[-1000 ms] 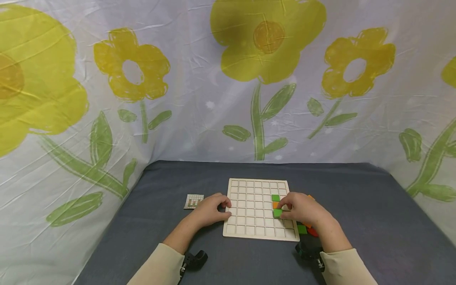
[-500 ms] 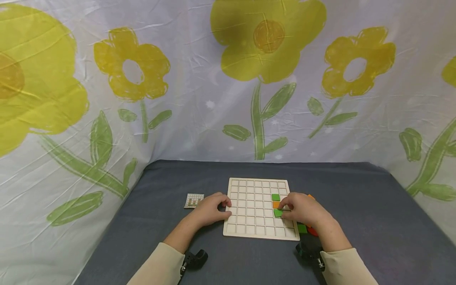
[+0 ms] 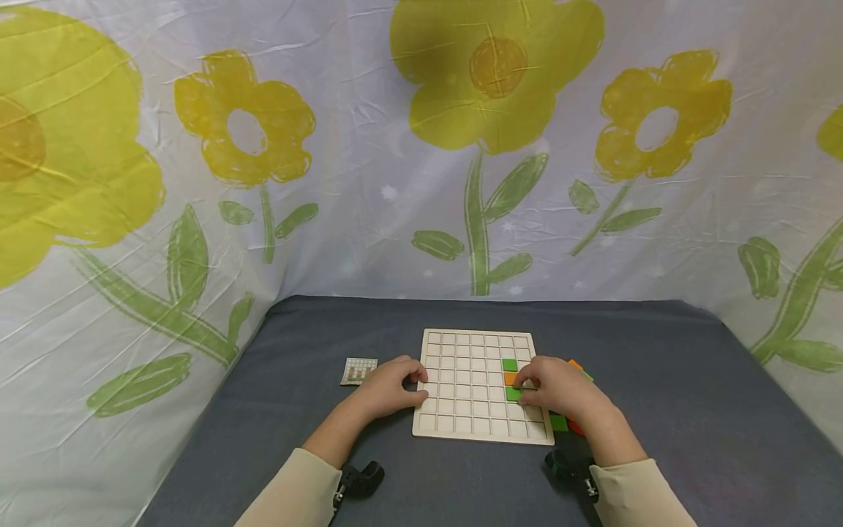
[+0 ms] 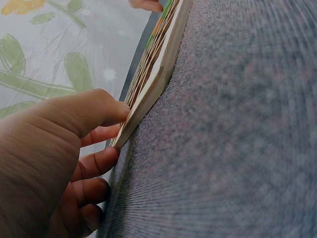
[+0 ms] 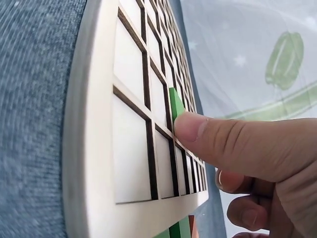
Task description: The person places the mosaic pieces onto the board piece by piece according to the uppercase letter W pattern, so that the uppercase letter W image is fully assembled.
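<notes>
A pale wooden grid board lies flat on the dark cloth, its squares marked by grooves. At its left edge my left hand holds the rim, thumb on top in the left wrist view, fingers against the side. Over the board's right part, my right hand pinches a green square tile; the right wrist view shows the thumb on that tile, the index fingertip hidden behind it. Directly above it in the same column are an orange tile and another green tile.
Loose green, orange and red pieces lie right of the board, partly hidden by my right hand. A small printed grid card lies left of the board, beside my left hand. A flower-patterned curtain hangs behind the table.
The green tile under my right fingers has shifted very slightly, and the right hand has moved only a little with it. My left hand stays on the board's edge.
</notes>
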`<move>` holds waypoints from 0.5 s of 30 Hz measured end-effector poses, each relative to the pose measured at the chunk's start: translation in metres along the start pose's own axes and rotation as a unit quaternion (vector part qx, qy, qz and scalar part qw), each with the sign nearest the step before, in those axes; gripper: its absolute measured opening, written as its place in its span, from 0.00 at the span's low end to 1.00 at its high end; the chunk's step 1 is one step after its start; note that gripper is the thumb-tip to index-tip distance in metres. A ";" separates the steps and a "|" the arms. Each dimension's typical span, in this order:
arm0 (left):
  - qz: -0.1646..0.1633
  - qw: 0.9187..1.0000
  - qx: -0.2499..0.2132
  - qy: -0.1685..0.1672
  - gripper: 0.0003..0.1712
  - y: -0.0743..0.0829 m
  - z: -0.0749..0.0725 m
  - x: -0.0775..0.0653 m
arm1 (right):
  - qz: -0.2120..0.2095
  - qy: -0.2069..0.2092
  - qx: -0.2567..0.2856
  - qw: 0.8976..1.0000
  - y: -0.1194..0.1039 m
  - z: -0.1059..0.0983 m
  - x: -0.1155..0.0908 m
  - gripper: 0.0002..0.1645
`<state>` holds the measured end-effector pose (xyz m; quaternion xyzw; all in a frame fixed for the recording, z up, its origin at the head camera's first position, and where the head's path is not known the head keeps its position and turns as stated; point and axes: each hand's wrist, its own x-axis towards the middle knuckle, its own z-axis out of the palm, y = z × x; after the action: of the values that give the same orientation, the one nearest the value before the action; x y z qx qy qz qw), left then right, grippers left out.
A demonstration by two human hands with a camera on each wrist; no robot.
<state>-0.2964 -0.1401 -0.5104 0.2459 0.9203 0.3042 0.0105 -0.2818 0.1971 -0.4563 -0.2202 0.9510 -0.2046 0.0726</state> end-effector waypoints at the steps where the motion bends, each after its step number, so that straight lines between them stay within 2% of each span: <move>1: 0.000 1.000 0.000 0.000 0.09 0.000 0.000 0.000 | 0.008 0.000 0.006 1.000 0.000 0.000 0.000 0.09; 7: 0.002 1.000 0.002 -0.001 0.09 0.001 0.000 0.000 | 0.043 0.010 0.032 0.999 0.003 -0.004 -0.003 0.08; 15: 0.007 1.000 0.004 0.002 0.08 0.001 -0.001 -0.001 | 0.045 0.034 0.036 0.998 0.014 -0.011 -0.007 0.06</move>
<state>-0.2950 -0.1399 -0.5090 0.2517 0.9197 0.3014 0.0057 -0.2838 0.2158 -0.4516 -0.1670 0.9539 -0.2426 0.0574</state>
